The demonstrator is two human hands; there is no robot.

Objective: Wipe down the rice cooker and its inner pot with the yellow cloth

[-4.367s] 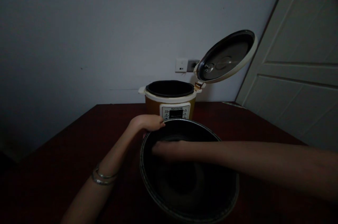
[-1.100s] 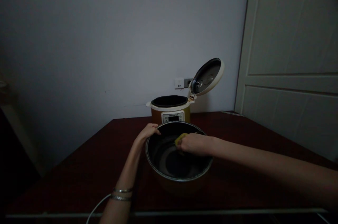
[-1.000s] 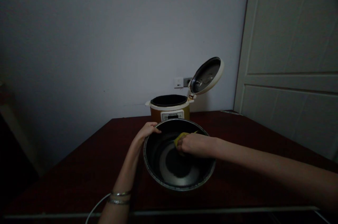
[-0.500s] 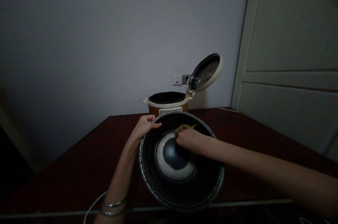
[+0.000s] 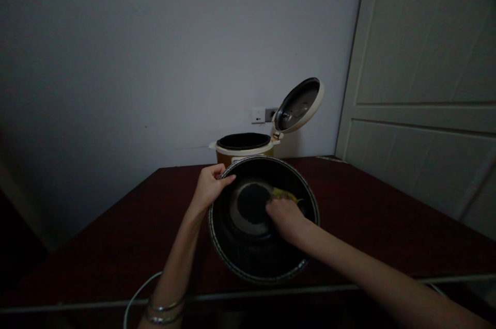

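Note:
A dark round inner cooking pot is tilted so that its open mouth faces me, above the front of the table. My left hand grips its upper left rim, thumb on the inside. Inside the pot, my right hand is closed on a yellow-green cloth pressed near the right inner wall. The fingertips are partly hidden. A worn, paler ring surrounds a dark disc on the pot's bottom. Directly behind stands a rice cooker, partly covered by the pot, its lid raised.
The dark red table meets a plain wall at the back. A socket is on the wall beside the cooker. At right is a panelled door. A white cable loops at the front left edge.
My right hand and the cloth have moved right and slightly down inside the pot. The pot has risen a little and its tilt has shifted, while my left hand keeps its rim grip.

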